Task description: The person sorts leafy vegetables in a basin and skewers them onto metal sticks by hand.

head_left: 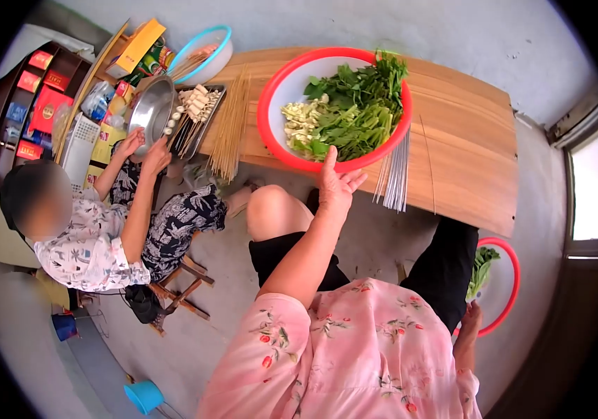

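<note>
My left hand [337,185] is at the near rim of a large white basin with a red rim [265,122] on the table. Its fingers are spread and its thumb points up at the rim; it holds nothing. Inside the basin lie dark leafy greens [348,84], lighter stemmed greens [358,126] and pale chopped pieces [302,119]. Low on the right, my right hand [472,320] reaches to a second red-rimmed basin [518,279]. It is closed around the lower end of a bunch of leafy greens [482,269]; its fingers are partly hidden.
Metal skewers [398,174] and bamboo skewers [229,133] jut over the edge of the wooden table [467,140]. On the left, a seated person [96,230] works beside a steel bowl [152,112] and a tray of skewered food [201,115]. A blue-rimmed basin [208,63] stands behind.
</note>
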`<state>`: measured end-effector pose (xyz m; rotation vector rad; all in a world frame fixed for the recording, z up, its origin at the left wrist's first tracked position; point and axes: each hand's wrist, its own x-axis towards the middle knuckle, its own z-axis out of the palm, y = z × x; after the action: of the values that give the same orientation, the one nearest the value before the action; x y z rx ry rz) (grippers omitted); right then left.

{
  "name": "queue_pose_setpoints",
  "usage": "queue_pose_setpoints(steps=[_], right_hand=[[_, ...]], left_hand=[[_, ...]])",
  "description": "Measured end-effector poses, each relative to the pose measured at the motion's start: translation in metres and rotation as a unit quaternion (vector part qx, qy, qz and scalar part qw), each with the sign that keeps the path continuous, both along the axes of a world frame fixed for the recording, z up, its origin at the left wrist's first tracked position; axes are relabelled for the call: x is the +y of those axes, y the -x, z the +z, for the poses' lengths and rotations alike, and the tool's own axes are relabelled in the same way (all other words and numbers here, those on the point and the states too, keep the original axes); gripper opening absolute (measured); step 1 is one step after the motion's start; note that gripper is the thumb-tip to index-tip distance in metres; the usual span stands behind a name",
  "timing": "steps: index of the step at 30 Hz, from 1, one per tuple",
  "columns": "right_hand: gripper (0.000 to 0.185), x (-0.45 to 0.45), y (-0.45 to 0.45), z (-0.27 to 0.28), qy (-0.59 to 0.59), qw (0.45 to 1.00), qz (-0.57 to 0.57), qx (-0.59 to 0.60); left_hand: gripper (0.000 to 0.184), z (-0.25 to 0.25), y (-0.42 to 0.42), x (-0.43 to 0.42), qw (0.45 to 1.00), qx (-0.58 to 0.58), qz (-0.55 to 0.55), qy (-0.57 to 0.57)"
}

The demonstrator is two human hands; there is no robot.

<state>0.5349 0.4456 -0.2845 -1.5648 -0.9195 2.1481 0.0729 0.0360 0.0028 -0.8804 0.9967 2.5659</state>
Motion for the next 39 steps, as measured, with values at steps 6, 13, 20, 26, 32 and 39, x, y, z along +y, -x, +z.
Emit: queue_pose_setpoints(steps=[6,13,20,26,32,39], right_hand=[[0.055,-0.022,0.041,0.065,-0.218,0.911,0.349,-0.018],[0.038,-0.113,0.099,0.183,-0.094,0.970,0.218,0.049],[0.057,-0.147,0.110,0.238,-0.034,0.979,0.198,0.011],[0.060,-0.114,0.101,0.189,-0.024,0.979,0.193,-0.056],[0.054,-0.056,0.071,0.111,-0.138,0.953,0.268,-0.033],[0.051,-0.079,0.072,0.124,-0.158,0.960,0.227,-0.043]], left_hand=[[0.040,-0.018,0.014,0.003,0.993,0.048,0.072,-0.076],[0.035,0.016,0.007,0.007,0.987,0.001,0.153,-0.054],[0.040,0.012,0.012,-0.015,0.994,0.022,0.107,-0.025],[0.032,0.014,0.025,-0.039,0.994,0.033,0.087,-0.055],[0.026,0.039,0.049,-0.072,0.989,0.077,0.078,-0.100],[0.031,0.020,0.095,-0.123,0.993,0.081,0.074,-0.045]])
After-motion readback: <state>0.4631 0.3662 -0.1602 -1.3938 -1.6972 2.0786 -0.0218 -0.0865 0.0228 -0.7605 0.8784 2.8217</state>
